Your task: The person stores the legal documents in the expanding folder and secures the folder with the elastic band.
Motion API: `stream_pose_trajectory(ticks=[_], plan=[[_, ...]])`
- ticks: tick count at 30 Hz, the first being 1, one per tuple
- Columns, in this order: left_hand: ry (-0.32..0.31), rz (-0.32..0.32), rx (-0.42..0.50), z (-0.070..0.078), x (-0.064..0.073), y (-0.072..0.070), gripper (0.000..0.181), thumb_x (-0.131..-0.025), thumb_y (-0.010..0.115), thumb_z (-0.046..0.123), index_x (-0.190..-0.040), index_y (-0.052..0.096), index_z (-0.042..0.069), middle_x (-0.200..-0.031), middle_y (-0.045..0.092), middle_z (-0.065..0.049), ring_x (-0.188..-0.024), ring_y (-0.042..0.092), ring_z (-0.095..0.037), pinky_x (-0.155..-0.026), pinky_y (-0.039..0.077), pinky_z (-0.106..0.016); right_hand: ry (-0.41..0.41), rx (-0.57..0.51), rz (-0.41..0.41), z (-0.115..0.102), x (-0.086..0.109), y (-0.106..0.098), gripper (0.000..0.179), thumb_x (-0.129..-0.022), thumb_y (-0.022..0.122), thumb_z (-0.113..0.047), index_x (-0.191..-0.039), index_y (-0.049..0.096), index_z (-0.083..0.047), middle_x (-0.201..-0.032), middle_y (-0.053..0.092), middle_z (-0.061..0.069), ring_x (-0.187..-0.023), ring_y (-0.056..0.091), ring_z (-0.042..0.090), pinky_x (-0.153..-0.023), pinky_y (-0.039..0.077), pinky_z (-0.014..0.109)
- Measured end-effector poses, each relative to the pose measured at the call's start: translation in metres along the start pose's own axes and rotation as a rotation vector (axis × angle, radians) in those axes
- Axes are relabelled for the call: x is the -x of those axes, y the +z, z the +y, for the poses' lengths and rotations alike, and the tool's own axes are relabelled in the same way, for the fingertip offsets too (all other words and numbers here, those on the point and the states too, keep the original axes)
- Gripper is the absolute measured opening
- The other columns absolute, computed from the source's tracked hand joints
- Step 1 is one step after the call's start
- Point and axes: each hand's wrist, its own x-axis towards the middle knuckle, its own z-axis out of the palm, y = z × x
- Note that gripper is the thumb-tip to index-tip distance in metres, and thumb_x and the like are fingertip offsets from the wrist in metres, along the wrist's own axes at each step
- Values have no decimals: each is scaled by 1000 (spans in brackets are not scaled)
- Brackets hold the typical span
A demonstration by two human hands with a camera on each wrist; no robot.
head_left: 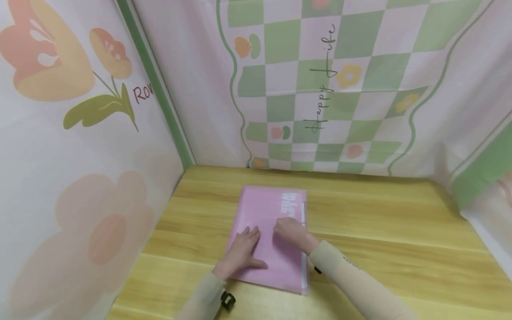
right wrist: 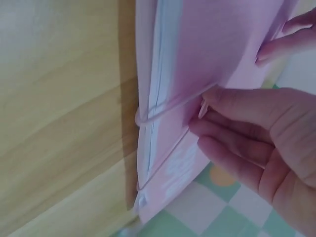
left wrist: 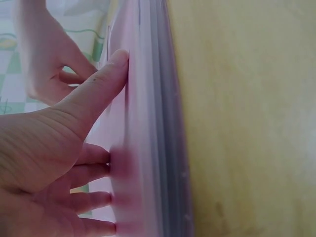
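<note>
A pink document folder (head_left: 264, 240) with white lettering lies flat on the wooden table. My left hand (head_left: 242, 253) rests on its cover with the fingers and thumb spread; the left wrist view shows the fingertips touching the pink surface beside the folder's layered edge (left wrist: 160, 123). Over the right part of the cover, my right hand (head_left: 291, 232) pinches a thin pale elastic cord (right wrist: 173, 103) between thumb and fingers. From there the cord runs around the folder's side edge (right wrist: 157, 74). A second strand of cord (right wrist: 165, 160) crosses the cover nearby.
The wooden table (head_left: 380, 235) extends to both sides of the folder. Behind it hangs a green-and-white checkered curtain (head_left: 316, 89), and a flower-printed sheet (head_left: 76, 146) borders the left side. Both wrists wear small black devices, one being the left wrist's black device (head_left: 228, 301).
</note>
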Motion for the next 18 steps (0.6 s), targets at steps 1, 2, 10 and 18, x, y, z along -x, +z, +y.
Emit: stream_pose_trajectory(ticks=[1, 2, 10, 18], plan=[[-2, 0, 1, 0, 0, 0, 103, -66, 84, 54, -144, 46, -2, -153, 43, -21, -142, 39, -46, -114, 35, -65, 1, -38, -2, 3, 0, 1, 7, -82, 70, -3, -78, 71, -8, -74, 69, 6, -62, 62, 15, -57, 56, 22], [-1, 1, -2, 0, 0, 0, 103, -66, 84, 54, -144, 46, -2, -153, 43, -21, -142, 39, -45, -114, 35, -65, -1, -75, 1, 6, 0, 1, 7, -83, 69, -3, -78, 71, -8, -74, 69, 6, -63, 62, 16, -58, 57, 23], [-12, -6, 11, 1, 0, 0, 102, -66, 84, 53, -144, 46, -1, -153, 43, -21, -142, 39, -46, -114, 34, -65, 24, -351, 25, 21, 4, 2, 15, -88, 61, -3, -76, 68, -7, -71, 64, 6, -62, 57, 15, -59, 52, 24], [-8, 5, -5, 1, 0, 2, 104, -65, 84, 55, -144, 46, -1, -153, 43, -21, -141, 40, -45, -114, 35, -64, 0, -254, 55, 16, 9, 1, 9, -89, 63, -4, -84, 70, -6, -78, 67, 8, -66, 61, 17, -61, 56, 24]])
